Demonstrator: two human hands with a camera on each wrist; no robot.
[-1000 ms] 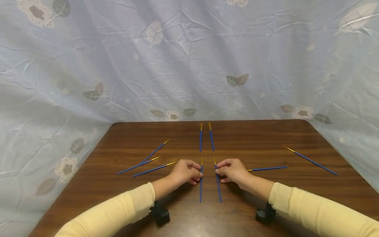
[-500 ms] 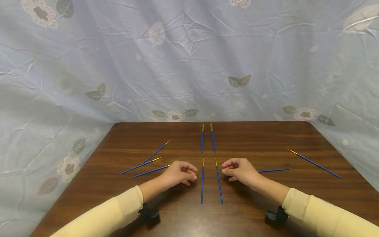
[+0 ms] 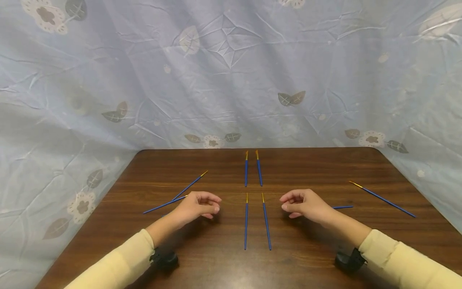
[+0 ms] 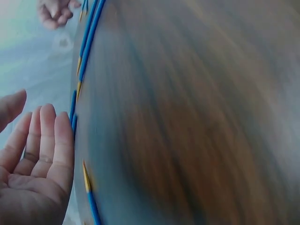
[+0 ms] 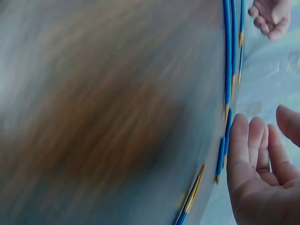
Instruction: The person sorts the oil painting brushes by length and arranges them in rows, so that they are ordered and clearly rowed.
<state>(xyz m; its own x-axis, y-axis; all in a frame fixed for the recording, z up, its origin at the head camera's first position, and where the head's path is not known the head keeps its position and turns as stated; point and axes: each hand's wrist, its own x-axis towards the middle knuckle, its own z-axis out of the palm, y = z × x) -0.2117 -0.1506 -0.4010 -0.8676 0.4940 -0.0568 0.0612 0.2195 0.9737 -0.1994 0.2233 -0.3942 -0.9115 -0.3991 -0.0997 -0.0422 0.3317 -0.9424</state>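
My left hand (image 3: 196, 206) hovers over the table left of the middle, fingers relaxed and holding nothing. Mirroring it on the right, my right hand (image 3: 306, 205) is also empty, its palm and loosely extended fingers (image 5: 240, 145) showing in the right wrist view. Between the hands lie two thin blue paintbrushes with yellow tips, the left paintbrush (image 3: 246, 224) pointing straight away and the right paintbrush (image 3: 266, 224) slightly slanted. Beyond them is a second pair, a left flat-tipped paintbrush (image 3: 246, 172) and a right flat-tipped paintbrush (image 3: 259, 172).
On the left, a slanted paintbrush (image 3: 189, 187) meets a lower paintbrush (image 3: 160, 207); another is mostly hidden by my left arm. A paintbrush (image 3: 343, 207) is partly covered by my right hand, and a diagonal paintbrush (image 3: 386, 200) lies farther right. A patterned curtain (image 3: 231, 80) surrounds the brown table (image 3: 306, 164).
Both hands have let go of the two near middle paintbrushes and drawn apart, the left hand to the left and the right hand to the right. Those paintbrushes stay lying on the table.
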